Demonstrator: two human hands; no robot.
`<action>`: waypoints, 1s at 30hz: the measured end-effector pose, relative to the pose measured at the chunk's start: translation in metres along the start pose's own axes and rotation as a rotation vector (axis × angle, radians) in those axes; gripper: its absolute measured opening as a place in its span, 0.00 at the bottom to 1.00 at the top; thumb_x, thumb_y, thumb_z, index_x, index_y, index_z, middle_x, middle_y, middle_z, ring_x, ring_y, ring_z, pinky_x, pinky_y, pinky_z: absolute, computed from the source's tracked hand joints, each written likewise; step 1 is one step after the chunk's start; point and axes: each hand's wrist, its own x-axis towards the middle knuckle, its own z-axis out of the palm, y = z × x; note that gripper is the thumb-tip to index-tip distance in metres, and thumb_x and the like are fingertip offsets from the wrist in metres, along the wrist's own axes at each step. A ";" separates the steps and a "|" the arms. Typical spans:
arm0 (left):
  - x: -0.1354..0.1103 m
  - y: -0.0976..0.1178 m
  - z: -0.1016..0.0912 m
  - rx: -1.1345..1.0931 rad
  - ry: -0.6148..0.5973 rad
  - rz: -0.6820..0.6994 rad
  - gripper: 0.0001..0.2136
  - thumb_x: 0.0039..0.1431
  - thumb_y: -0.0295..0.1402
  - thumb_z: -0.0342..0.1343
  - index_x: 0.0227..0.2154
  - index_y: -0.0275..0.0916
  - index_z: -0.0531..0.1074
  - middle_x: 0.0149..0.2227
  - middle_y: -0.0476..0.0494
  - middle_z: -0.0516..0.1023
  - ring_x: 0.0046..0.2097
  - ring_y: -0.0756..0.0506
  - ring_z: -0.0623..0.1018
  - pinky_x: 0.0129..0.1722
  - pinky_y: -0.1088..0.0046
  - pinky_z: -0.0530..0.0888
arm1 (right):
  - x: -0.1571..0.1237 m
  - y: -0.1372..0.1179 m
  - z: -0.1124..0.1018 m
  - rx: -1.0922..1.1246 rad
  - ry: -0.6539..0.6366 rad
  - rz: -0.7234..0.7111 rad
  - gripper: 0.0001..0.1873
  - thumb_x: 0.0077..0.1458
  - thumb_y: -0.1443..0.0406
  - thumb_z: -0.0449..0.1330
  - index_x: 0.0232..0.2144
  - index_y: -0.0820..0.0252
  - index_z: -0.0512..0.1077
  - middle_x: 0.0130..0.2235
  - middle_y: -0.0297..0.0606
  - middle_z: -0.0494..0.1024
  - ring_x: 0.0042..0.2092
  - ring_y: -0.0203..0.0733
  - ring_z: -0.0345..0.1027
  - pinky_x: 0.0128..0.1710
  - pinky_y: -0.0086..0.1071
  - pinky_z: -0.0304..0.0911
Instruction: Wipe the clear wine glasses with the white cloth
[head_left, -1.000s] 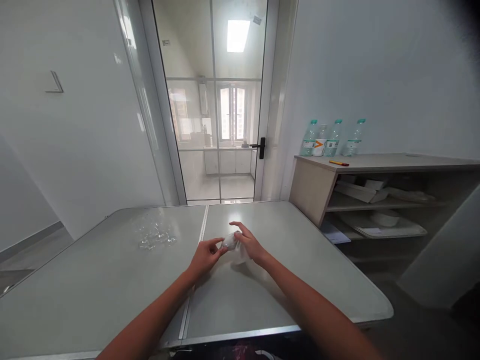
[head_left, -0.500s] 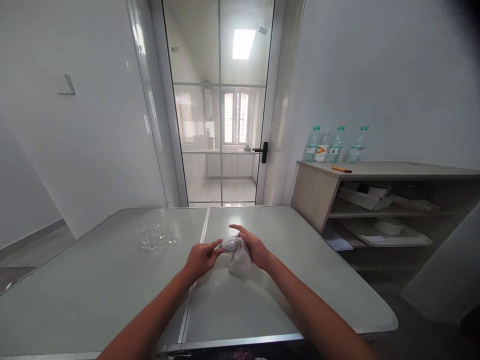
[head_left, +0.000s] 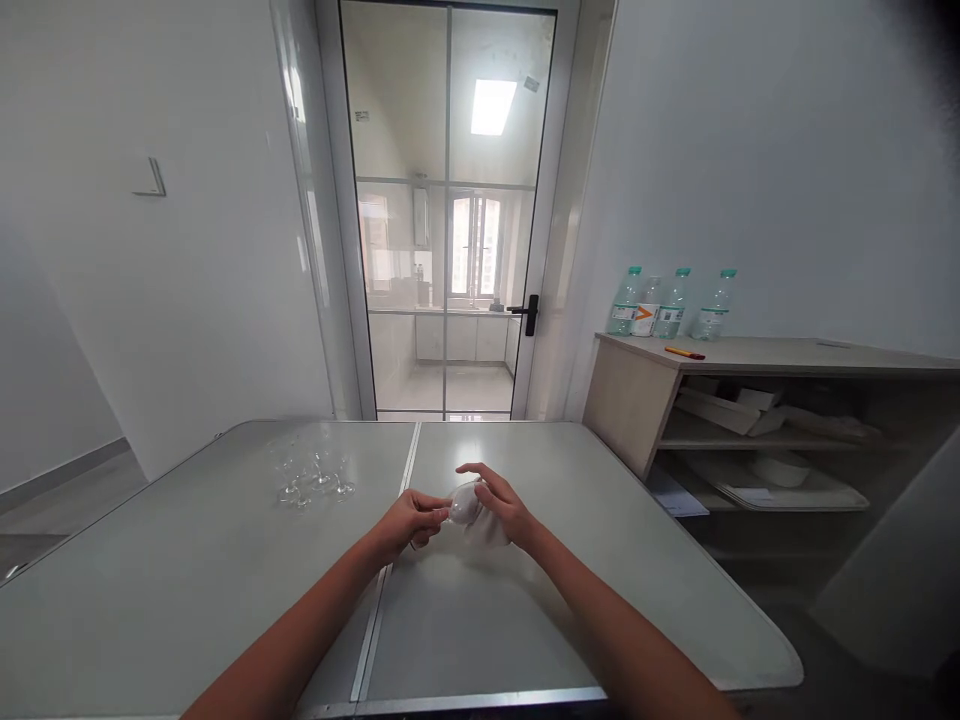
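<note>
Both hands meet over the middle of the grey folding table (head_left: 187,580). My left hand (head_left: 405,522) pinches the near end of a small clear glass (head_left: 459,507), fingers closed on it. My right hand (head_left: 501,503) curls over the glass from the right, holding a white cloth (head_left: 486,530) wrapped against it. The cloth hangs a little below the right palm, just above the tabletop. Most of the glass is hidden by the cloth and fingers.
Several clear stemmed glasses (head_left: 311,473) stand on the table's far left half. A wooden shelf unit (head_left: 757,420) stands to the right, with three water bottles (head_left: 671,303) and a pen (head_left: 684,352) on top. A glass door (head_left: 446,215) is behind the table.
The head camera tilted down a little, so the room shifted up and right in view. The hands stayed together on the glass; the right fingers shifted over the cloth.
</note>
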 end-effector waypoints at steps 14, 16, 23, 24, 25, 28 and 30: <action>-0.002 -0.024 -0.001 0.937 0.424 0.461 0.22 0.59 0.42 0.61 0.56 0.46 0.76 0.24 0.47 0.73 0.26 0.50 0.63 0.31 0.75 0.59 | 0.006 0.012 0.007 0.254 0.130 0.210 0.31 0.62 0.41 0.51 0.56 0.53 0.67 0.33 0.34 0.72 0.34 0.41 0.65 0.37 0.33 0.60; -0.002 -0.025 -0.001 0.925 0.384 0.450 0.21 0.58 0.41 0.62 0.55 0.46 0.77 0.23 0.47 0.72 0.25 0.51 0.62 0.31 0.75 0.58 | 0.006 0.012 0.007 0.392 0.097 0.285 0.33 0.60 0.40 0.53 0.57 0.53 0.67 0.32 0.34 0.73 0.34 0.42 0.67 0.37 0.33 0.61; 0.000 -0.008 -0.004 0.128 0.157 0.060 0.26 0.51 0.49 0.66 0.45 0.31 0.81 0.18 0.55 0.59 0.22 0.54 0.55 0.24 0.76 0.54 | 0.000 -0.004 0.009 0.270 -0.053 0.132 0.29 0.61 0.44 0.56 0.56 0.54 0.67 0.39 0.38 0.75 0.38 0.44 0.67 0.39 0.34 0.60; -0.002 -0.004 -0.007 0.019 0.083 -0.015 0.24 0.51 0.49 0.66 0.41 0.31 0.81 0.18 0.56 0.57 0.21 0.55 0.52 0.22 0.76 0.52 | 0.000 -0.006 0.010 0.182 -0.069 0.063 0.28 0.61 0.45 0.56 0.55 0.55 0.68 0.39 0.38 0.75 0.39 0.44 0.66 0.40 0.35 0.60; -0.003 -0.001 -0.010 -0.065 0.010 -0.078 0.22 0.52 0.48 0.66 0.38 0.31 0.81 0.18 0.57 0.55 0.21 0.56 0.51 0.22 0.76 0.51 | 0.001 -0.006 0.010 0.082 -0.081 -0.014 0.27 0.61 0.45 0.56 0.53 0.55 0.69 0.39 0.38 0.75 0.39 0.44 0.65 0.41 0.36 0.59; -0.008 0.008 -0.016 -0.136 -0.114 -0.145 0.19 0.54 0.46 0.64 0.35 0.32 0.80 0.17 0.59 0.51 0.20 0.57 0.48 0.20 0.76 0.50 | 0.003 -0.005 0.010 -0.184 -0.102 -0.189 0.23 0.62 0.46 0.56 0.47 0.55 0.74 0.38 0.40 0.75 0.41 0.46 0.63 0.46 0.40 0.58; -0.009 0.008 -0.017 -0.030 -0.060 -0.066 0.21 0.55 0.48 0.64 0.38 0.31 0.80 0.17 0.58 0.52 0.20 0.56 0.49 0.21 0.76 0.51 | 0.004 -0.003 0.008 -0.224 -0.092 -0.186 0.23 0.63 0.45 0.54 0.46 0.54 0.74 0.38 0.41 0.75 0.40 0.46 0.62 0.45 0.40 0.58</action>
